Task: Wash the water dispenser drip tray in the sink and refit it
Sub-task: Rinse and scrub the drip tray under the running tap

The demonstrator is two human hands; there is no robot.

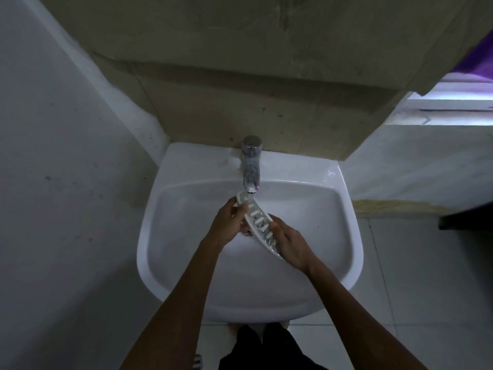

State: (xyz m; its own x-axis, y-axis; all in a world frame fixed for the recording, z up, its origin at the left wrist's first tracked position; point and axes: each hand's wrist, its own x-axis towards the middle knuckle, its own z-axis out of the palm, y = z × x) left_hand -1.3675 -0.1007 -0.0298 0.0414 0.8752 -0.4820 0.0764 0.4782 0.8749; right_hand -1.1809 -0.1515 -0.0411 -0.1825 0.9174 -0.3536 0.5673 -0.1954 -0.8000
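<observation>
Two hands hold the slotted white drip tray [258,224] tilted over the basin of the sink [354,236]: the left hand [229,222] grips its upper end, the right hand [289,243] clasps its lower end. Its top sits just under the tap [250,166], though running water cannot be confirmed. Washing appears under way; refitting to the dispenser remains.

Both bare forearms extend forward and converge; left hand [228,222], fingers curled, grips the drip tray [260,222] at its far end; right hand [290,244], knuckles up, clasps its near end.
</observation>
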